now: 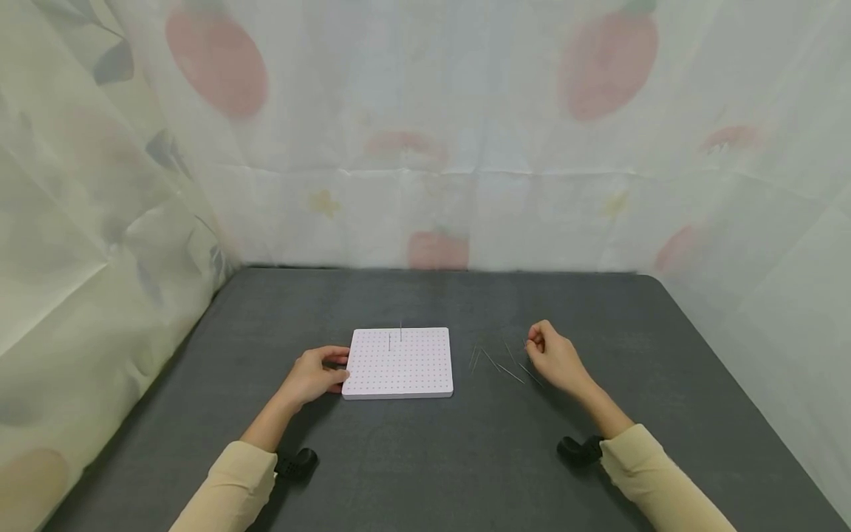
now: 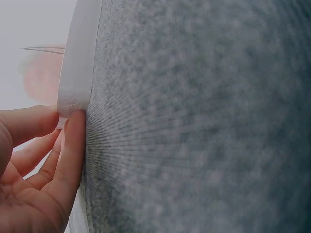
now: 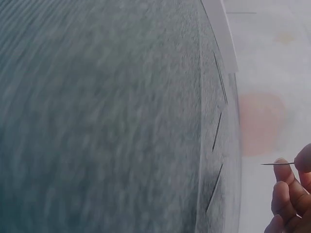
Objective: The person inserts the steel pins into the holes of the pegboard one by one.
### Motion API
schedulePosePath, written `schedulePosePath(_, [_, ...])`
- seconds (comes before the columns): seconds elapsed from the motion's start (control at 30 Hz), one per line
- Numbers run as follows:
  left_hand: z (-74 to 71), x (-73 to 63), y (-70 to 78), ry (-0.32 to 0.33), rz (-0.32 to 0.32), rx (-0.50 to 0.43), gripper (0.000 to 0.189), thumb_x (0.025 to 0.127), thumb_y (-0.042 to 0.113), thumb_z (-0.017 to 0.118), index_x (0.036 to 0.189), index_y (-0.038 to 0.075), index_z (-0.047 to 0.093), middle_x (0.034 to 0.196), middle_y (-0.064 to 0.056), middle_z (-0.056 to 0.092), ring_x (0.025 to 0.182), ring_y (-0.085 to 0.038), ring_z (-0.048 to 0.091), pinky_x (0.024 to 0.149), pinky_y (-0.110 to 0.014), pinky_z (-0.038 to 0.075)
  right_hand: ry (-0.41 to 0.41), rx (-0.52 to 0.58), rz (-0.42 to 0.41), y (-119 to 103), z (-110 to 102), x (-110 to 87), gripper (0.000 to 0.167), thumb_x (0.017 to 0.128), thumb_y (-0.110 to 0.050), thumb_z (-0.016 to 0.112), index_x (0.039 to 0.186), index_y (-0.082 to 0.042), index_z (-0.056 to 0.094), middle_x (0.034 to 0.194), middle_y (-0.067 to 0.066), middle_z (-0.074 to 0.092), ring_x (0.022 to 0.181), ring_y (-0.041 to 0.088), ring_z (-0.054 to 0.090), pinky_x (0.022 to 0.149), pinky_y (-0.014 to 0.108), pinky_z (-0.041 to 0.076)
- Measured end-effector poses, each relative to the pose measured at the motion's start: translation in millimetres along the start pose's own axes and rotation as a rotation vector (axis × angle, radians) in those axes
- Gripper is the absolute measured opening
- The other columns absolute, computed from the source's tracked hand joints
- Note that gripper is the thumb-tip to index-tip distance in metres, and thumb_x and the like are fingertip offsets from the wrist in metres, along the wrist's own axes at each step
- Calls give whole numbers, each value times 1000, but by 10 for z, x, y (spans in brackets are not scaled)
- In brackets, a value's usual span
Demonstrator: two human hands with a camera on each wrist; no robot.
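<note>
A white board [image 1: 399, 373] with rows of small holes lies flat on the dark table. Two thin metal needles, one of them the taller-looking needle [image 1: 401, 334], stand upright in its far left part. At the board's left edge, my left hand [image 1: 315, 377] grips it between thumb and fingers; the left wrist view shows the fingertips against the board's side wall [image 2: 77, 58]. My right hand [image 1: 555, 360] is raised right of the board and pinches a needle [image 3: 277, 164] between thumb and finger, its point sticking out. Several loose needles [image 1: 510, 374] lie between the board and this hand.
A dark grey cloth-like surface covers the table [image 1: 412, 465]. Behind it hangs a pale curtain [image 1: 518, 214] with fruit prints, and another curtain [image 1: 100, 295] runs along the left side. Black devices sit on both wrists, such as the right wrist device [image 1: 580, 449].
</note>
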State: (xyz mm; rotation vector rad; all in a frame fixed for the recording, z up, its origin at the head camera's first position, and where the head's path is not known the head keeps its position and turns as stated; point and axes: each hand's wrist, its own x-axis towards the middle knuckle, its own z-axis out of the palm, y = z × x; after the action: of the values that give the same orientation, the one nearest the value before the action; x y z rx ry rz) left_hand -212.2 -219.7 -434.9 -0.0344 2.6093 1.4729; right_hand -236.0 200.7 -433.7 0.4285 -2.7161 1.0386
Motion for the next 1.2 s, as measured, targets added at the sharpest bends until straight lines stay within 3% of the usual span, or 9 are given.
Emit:
schedulePosePath(0.9, [2,5,-5,-5,4,4,46,81,1,64,125,-4,51,113,-20,57,82,-19,63,63,-32,57,-5,91,-23,-331,330,188,9,87,-9,55,93,-13,49,80,0,54,65,13,47,52,24,39])
schedulePosePath(1.2, [3,22,-16,-3,2,5,46,81,2,64,125,-3,52,113,-20,57,81,-18,64,63,-31,57,17,114,-8,-483,440,313,11,84,-9,59,91,-12,52,79,0,55,70,12,50,59,24,41])
